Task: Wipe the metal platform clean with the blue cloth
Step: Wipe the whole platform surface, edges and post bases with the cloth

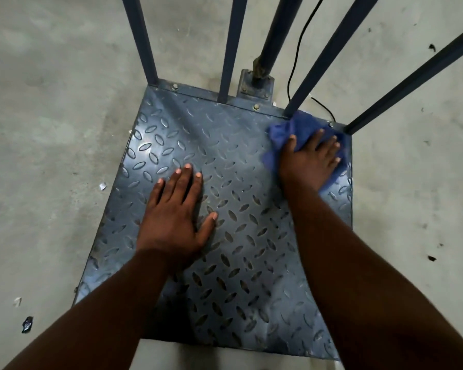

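Pressing the blue cloth (pixel 281 130) onto the far right corner of the metal platform (pixel 238 263), the right hand (pixel 309 162) lies flat on top of it, fingers straight and slightly spread. The cloth is bunched just beside the foot of an upright blue bar (pixel 329 52). The left hand (pixel 175 214) rests palm down near the platform's middle, fingers straight and nearly together, thumb out sideways. The platform stands on a grey concrete floor (pixel 51 102).

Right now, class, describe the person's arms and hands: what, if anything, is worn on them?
Both forearms are bare; no sleeve shows. The left hand and right hand wear no gloves, and no ring, watch or bracelet is visible. Nails are short.
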